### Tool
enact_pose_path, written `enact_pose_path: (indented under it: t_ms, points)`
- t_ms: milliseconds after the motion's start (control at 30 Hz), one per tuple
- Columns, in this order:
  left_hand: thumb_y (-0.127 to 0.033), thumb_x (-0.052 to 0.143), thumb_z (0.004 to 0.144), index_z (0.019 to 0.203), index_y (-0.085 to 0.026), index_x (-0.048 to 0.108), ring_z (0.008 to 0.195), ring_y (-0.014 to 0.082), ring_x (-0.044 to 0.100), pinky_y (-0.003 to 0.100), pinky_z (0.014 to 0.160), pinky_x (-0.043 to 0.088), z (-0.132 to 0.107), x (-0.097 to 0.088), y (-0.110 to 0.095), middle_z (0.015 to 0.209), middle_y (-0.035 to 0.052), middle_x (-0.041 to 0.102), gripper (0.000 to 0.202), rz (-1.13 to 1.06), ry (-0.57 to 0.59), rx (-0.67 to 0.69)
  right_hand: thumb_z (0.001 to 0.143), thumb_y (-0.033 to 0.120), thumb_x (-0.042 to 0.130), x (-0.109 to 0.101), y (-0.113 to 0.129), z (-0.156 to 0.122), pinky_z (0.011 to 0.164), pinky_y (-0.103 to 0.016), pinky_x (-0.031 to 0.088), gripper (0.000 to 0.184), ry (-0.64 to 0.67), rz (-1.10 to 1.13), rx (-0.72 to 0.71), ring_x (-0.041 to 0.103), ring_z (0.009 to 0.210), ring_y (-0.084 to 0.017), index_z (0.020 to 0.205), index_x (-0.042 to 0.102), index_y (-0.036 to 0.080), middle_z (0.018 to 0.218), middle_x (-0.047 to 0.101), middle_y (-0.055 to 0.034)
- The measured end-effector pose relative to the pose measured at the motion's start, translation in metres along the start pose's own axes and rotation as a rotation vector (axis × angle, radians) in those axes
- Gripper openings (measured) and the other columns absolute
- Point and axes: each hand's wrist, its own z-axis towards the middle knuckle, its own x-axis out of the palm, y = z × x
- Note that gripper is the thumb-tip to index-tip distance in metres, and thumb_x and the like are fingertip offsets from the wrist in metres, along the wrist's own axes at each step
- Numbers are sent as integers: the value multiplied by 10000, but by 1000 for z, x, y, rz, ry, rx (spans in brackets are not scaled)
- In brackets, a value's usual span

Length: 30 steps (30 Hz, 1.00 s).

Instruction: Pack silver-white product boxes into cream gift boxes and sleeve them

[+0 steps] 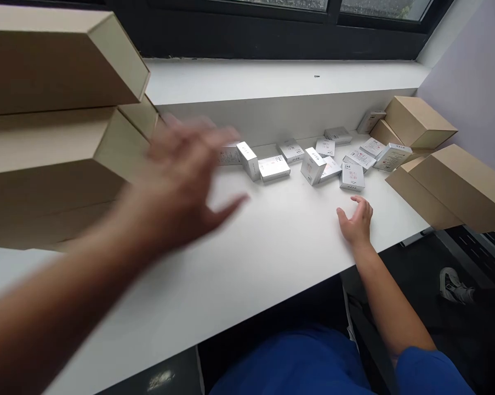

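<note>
left hand (177, 181) open, blurred, right hand (355, 221) half-curled on white desk (272, 247)

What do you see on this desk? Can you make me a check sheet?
surface: white desk, under everything.
job's things: small white boxes, scattered, some upright, some flat.
clutter: brown boxes piled at the left, more brown boxes at the right.
grippers: left hand blurred, open, above the desk; right hand open, on the desk, just in front of the small white boxes.
cables: nothing seen.
surroundings: window ledge behind the desk, dark window frame above it, a shoe on the floor at the right.
</note>
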Motion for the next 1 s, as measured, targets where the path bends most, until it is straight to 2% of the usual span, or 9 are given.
enact_pose_path:
  t_ms: [67, 133, 200, 300, 400, 567, 700, 833, 1000]
  points:
    - [-537, 789, 890, 1606, -206, 514, 1636, 409, 379, 605, 1421, 85, -37, 62, -10, 1649, 139, 550, 835, 49, 305, 168, 896, 487, 612, 6, 0, -3, 1279, -722, 290, 594, 83, -108, -66, 337, 1563, -439, 1374, 481, 158, 1592, 474, -261]
    - [-693, 724, 895, 1685, -204, 395, 1674, 419, 309, 606, 1419, 114, -62, 120, -7, 1741, 152, 445, 986, 31, 478, 91, 936, 512, 582, 12, 4, -1, 1321, -738, 181, 676, 181, -217, -155, 156, 1661, -436, 1473, 405, 140, 1725, 294, -267]
    - [-716, 612, 949, 1716, -129, 300, 1704, 425, 221, 624, 1410, 140, -68, 166, 3, 1799, 204, 317, 1015, 83, 537, -114, 959, 499, 554, 17, 7, 10, 1345, -728, 105, 742, 240, -316, -221, 21, 1702, -406, 1556, 309, 133, 1791, 147, -254]
    - [-653, 514, 1012, 1717, -82, 251, 1724, 416, 142, 687, 1397, 65, -52, 207, 15, 1818, 234, 238, 945, 182, 459, -330, 955, 457, 551, 28, 9, 46, 1354, -718, 46, 823, 208, -438, -222, -70, 1712, -395, 1613, 212, 100, 1812, 38, -263]
    - [-637, 488, 1022, 1707, -106, 272, 1722, 412, 159, 721, 1385, 39, -38, 220, 20, 1811, 225, 266, 893, 170, 362, -331, 926, 464, 588, 44, 4, 90, 1341, -744, 68, 927, 76, -487, -82, -51, 1711, -430, 1645, 154, 73, 1808, 22, -295]
    - [-637, 543, 985, 1648, -127, 368, 1697, 401, 250, 649, 1413, 76, -39, 218, 32, 1754, 215, 393, 855, 80, 326, -293, 800, 335, 672, 61, -15, 129, 1276, -668, 368, 969, -114, -289, 134, 285, 1653, -433, 1620, 207, 110, 1746, 223, -339]
    - [-612, 571, 959, 1660, -76, 305, 1704, 392, 226, 609, 1424, 47, -36, 216, 40, 1751, 248, 371, 922, 35, 338, -311, 765, 344, 675, 54, -19, 126, 1220, -616, 476, 890, -188, -80, 94, 517, 1505, -384, 1551, 297, 165, 1599, 492, -254]
    - [-638, 599, 949, 1682, -84, 218, 1710, 399, 205, 617, 1419, -9, -33, 214, 38, 1749, 268, 342, 994, -67, 327, -317, 852, 526, 590, 45, -8, 114, 904, -493, 639, 653, -190, 227, -5, 694, 1178, -313, 1399, 418, 214, 1494, 541, -215]
    - [-715, 660, 916, 1711, -174, 153, 1711, 423, 167, 685, 1391, 93, -36, 208, 36, 1785, 236, 285, 1087, -267, 293, -322, 910, 610, 466, 51, 16, 85, 643, -370, 609, 508, -74, 511, -149, 656, 866, -208, 1270, 447, 252, 1338, 575, -141]
